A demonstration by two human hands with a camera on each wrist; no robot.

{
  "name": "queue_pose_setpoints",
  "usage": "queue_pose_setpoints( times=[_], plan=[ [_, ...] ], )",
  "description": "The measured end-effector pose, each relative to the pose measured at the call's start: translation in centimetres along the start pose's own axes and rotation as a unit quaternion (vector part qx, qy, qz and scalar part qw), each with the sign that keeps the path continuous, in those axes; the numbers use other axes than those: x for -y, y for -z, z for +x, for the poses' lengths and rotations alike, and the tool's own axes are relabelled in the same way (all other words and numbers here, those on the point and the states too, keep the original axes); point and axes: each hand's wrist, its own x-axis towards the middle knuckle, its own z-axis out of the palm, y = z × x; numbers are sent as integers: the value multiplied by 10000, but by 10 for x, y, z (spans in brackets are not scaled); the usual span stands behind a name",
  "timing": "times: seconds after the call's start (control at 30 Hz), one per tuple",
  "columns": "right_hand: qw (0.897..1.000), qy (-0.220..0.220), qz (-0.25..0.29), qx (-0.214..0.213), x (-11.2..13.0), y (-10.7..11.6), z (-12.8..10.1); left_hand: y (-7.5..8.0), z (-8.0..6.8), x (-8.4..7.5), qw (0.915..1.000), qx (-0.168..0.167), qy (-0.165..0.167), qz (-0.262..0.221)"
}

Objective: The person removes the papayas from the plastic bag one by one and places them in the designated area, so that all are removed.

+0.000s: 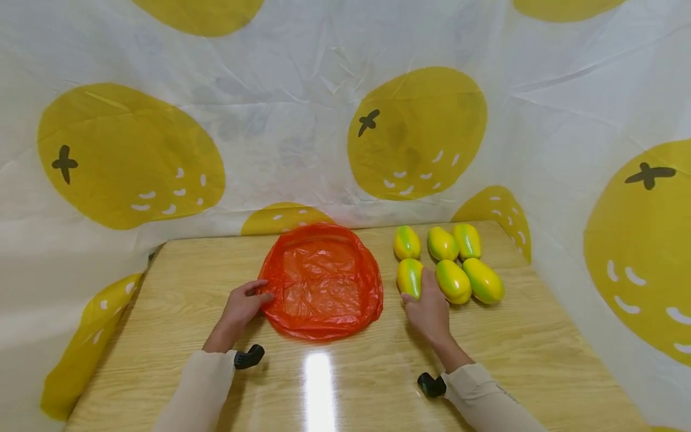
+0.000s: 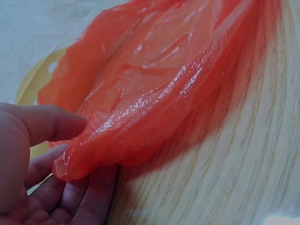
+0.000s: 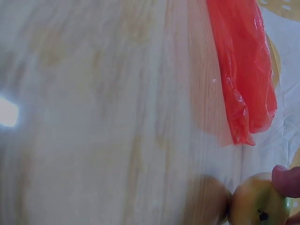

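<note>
- Head view first: I see my left hand (image 1: pixel 245 306) at the near-left rim of the red plastic bag (image 1: pixel 323 281), which lies spread and crumpled on the wooden table (image 1: pixel 529 360)
- Left wrist view shows me the grip plainly: thumb above, fingers (image 2: pixel 89 197) below, pinching the bag's folded edge (image 2: pixel 93 159) and lifting it slightly off the wood
- My right hand (image 1: pixel 429 309) is just right of the bag, fingers curled over the near end of the closest mango (image 1: pixel 409 277)
- Right wrist view is blurred; I make out a fingertip (image 3: pixel 287 180) touching the stem end of that mango (image 3: pixel 258 201), with the bag's edge (image 3: pixel 246 70) beyond it, apart from the fruit; how tightly the hand has closed I cannot tell for sure, but the fingers wrap the fruit
- Five more mangoes lie right of the bag in two loose rows: two (image 1: pixel 453 281) (image 1: pixel 483 280) beside the held one, three (image 1: pixel 406 242) (image 1: pixel 442 243) (image 1: pixel 467 240) behind, farther from me
- Bag and held mango are near each other but not touching
- Pale wood grain on the table, with a bright glare patch (image 1: pixel 318 384) on my side of the bag
- Behind and to both sides of the bag hangs a white sheet (image 1: pixel 302 108) printed with large yellow fruit shapes, closing in the table
</note>
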Motion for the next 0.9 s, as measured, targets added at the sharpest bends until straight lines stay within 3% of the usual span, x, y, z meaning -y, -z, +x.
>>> queue_pose_setpoints(
  times=[0.53,0.73,0.83,0.9],
  plan=[
    [9984,105,-517,206,10,-1,-2,-5,-8,-1,9986,-148,-78,-493],
    [9885,965,-1062,-485,25,11,-25,-7,-16,-10,9988,-145,-212,-407],
    [9749,1676,-1172,-879,34,19,-30,-3,-19,-18,9979,-324,-539,141],
    [9653,2061,-1251,-1004,41,26,-27,1,-22,-28,9914,-530,-899,790]
  ],
)
